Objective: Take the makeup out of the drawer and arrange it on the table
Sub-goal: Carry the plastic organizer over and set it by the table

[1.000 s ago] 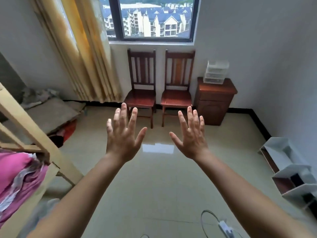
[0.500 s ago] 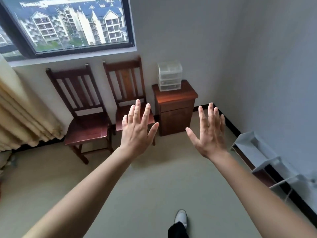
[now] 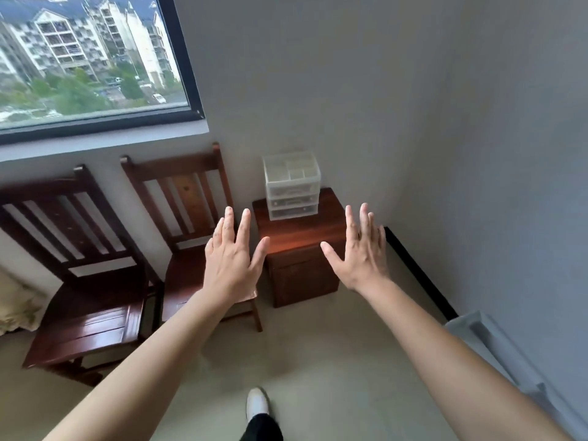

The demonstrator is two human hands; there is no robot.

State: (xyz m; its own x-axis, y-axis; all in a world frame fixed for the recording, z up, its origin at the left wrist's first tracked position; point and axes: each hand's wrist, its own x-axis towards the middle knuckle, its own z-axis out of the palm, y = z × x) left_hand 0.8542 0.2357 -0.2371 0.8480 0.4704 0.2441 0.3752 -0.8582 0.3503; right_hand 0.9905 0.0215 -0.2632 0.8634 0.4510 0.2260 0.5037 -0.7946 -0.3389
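Hovering mid-frame, the left hand (image 3: 234, 259) and right hand (image 3: 362, 253) are spread, holding nothing. Between them above, a clear drawer organizer (image 3: 292, 186) sits on a wooden cabinet (image 3: 302, 249).

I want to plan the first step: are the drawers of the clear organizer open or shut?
Shut. All three drawer fronts of the clear organizer sit flush, none pulled out.

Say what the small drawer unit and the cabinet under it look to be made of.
Drawer unit: clear, glossy plastic by the look; its top compartments show through the walls.
Cabinet: reddish-brown wood or veneer, polished; grain streaks and a bright sheen on its top.
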